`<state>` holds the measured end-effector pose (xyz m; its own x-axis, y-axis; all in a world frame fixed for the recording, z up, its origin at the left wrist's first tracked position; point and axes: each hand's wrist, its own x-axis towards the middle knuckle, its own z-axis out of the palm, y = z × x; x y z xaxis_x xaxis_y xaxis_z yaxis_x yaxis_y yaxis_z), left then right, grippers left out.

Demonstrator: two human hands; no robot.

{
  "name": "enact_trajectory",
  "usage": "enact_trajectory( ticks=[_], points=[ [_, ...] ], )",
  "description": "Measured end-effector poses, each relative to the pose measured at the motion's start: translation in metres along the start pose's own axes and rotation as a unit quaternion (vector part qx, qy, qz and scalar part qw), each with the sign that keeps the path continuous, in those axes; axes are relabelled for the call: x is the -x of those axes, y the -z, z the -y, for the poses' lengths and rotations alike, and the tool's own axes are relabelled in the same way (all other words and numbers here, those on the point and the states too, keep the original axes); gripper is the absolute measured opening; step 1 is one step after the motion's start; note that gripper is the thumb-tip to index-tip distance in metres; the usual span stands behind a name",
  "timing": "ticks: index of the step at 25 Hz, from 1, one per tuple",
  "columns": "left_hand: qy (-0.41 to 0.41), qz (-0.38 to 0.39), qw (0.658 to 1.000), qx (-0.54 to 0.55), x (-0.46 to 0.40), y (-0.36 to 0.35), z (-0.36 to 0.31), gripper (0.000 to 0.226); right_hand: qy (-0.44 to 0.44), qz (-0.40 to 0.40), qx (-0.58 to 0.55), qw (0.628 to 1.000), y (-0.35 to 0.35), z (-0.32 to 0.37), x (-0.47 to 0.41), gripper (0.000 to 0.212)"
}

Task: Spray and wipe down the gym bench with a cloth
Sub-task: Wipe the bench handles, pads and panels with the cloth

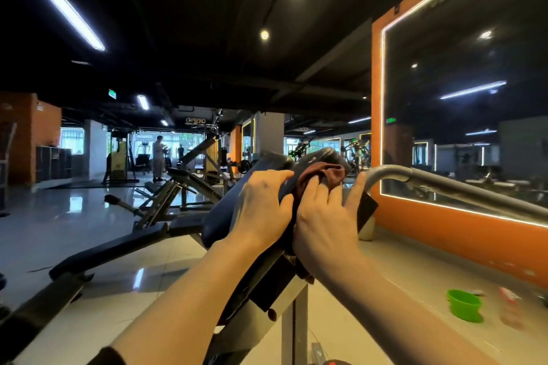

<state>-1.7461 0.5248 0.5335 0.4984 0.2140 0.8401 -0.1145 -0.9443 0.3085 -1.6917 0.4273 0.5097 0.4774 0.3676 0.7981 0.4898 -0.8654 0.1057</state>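
**Both hands on the pad, cloth mid-wipe**

Left hand (261, 204) lay across the dark padded bench (225, 216), fingers curled over its upper edge, bracing it. Right hand (323, 216) sat just beside, touching the left, fingers straight and pressing a reddish-brown cloth (323, 175) against the pad; index finger stuck out toward the grey metal handle (415, 178). Cloth bunched just beyond the right fingertips, over the pad's top end.

Wiping step, judged roughly midway; pad below the left hand probably untouched by the cloth. To do it well: flatten the cloth so more of it meets the vinyl, keep the left hand bracing, run overlapping strokes down the pad toward the wrists, catch edges and seams.

No spray bottle clearly in view. Below and right of the right forearm, on the ledge, a green cup (464, 305) and a blurred red-and-clear item (510, 305), cannot tell what. Handle tube close to the right fingers would crowd strokes that way. Orange-framed mirror (474, 98) beyond the right hand. Other benches and a standing person (158, 157) far past the left hand.
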Motion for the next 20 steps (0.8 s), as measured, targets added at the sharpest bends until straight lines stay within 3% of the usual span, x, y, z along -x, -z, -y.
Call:
enact_trajectory(
  ticks=[5,10,15,20],
  points=[
    [0.005,0.070,0.997,-0.030,0.010,0.005,0.002,0.049,-0.074,0.004,-0.003,0.997,0.012,0.001,-0.017,0.059],
    [0.004,0.080,0.996,-0.031,0.022,0.009,0.008,0.049,-0.039,0.014,0.028,0.999,0.001,0.004,-0.001,0.058],
    [-0.001,0.095,0.995,-0.015,0.018,0.005,0.004,0.049,-0.115,-0.002,-0.023,0.993,0.016,-0.007,-0.033,0.051],
    [0.013,0.071,0.997,0.009,0.023,-0.001,0.013,0.052,-0.046,0.024,0.049,0.997,0.004,0.000,-0.012,0.049]
  ],
)
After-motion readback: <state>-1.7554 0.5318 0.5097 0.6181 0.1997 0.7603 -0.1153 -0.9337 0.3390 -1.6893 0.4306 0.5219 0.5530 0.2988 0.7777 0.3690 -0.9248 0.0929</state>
